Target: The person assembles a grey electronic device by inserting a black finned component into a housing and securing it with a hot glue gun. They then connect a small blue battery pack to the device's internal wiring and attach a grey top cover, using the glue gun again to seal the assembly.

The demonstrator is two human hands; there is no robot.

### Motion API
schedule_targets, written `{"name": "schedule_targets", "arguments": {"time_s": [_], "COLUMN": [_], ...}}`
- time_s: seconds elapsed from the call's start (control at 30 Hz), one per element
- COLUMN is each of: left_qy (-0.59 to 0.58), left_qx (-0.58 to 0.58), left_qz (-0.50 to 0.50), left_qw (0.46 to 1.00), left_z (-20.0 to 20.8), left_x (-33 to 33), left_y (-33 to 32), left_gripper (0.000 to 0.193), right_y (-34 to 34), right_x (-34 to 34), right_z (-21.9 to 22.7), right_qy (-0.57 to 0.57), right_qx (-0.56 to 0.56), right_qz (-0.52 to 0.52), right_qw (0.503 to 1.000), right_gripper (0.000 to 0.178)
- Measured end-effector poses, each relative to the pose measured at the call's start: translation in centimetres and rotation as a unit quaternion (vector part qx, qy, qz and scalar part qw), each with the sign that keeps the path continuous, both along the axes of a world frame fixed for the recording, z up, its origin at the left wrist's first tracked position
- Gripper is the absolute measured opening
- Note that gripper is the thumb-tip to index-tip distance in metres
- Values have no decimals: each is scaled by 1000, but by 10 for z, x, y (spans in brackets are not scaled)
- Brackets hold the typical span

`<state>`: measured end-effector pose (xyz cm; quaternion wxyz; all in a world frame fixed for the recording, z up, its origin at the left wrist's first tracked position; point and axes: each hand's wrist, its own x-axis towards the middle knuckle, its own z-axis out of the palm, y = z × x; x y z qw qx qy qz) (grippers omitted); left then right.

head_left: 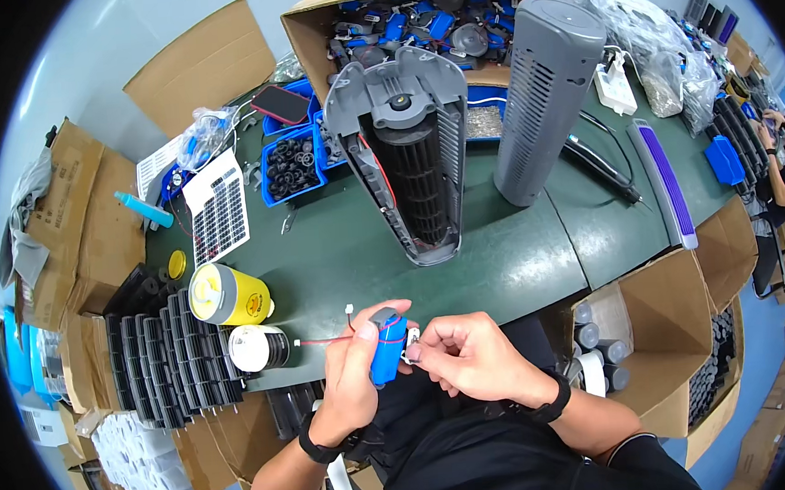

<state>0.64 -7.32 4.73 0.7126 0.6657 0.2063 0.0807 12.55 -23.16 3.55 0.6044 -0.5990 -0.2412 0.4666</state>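
My left hand [350, 366] holds a blue-wrapped pack [386, 350] with a grey top, upright in front of my body. Thin red and black wires run out of it, ending in small white plugs to its left. My right hand [473, 353] is closed at the pack's right side, thumb and fingers pinching a small white piece [412, 337], perhaps a connector. Beyond both hands stands a grey tower fan housing [402, 153], its front open on a black ribbed fan drum [417, 184]; a red wire runs down its inner left side.
A closed grey tower housing [548, 97] stands right of the open one, near a black power screwdriver [601, 168]. Blue bins [292, 167] of small black parts sit left. A carton [305, 37] of blue parts is behind. Black fan drums [173, 356] and a yellow container [230, 294] line the near left.
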Motion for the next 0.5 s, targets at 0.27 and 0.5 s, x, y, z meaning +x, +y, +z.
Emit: {"name": "schedule_targets", "arguments": {"time_s": [0.27, 0.5], "left_qy": [-89, -31], "left_qx": [110, 24], "left_qz": [-11, -18], "left_qw": [990, 999], "left_z": [-8, -1], "left_x": [-4, -2], "left_y": [-2, 1], "left_gripper": [53, 57], "right_y": [2, 4], "right_x": [-2, 8], "right_z": [-2, -8], "right_qy": [145, 216], "right_qx": [-35, -18], "right_qz": [21, 17], "right_qw": [989, 976], "right_gripper": [29, 30]}}
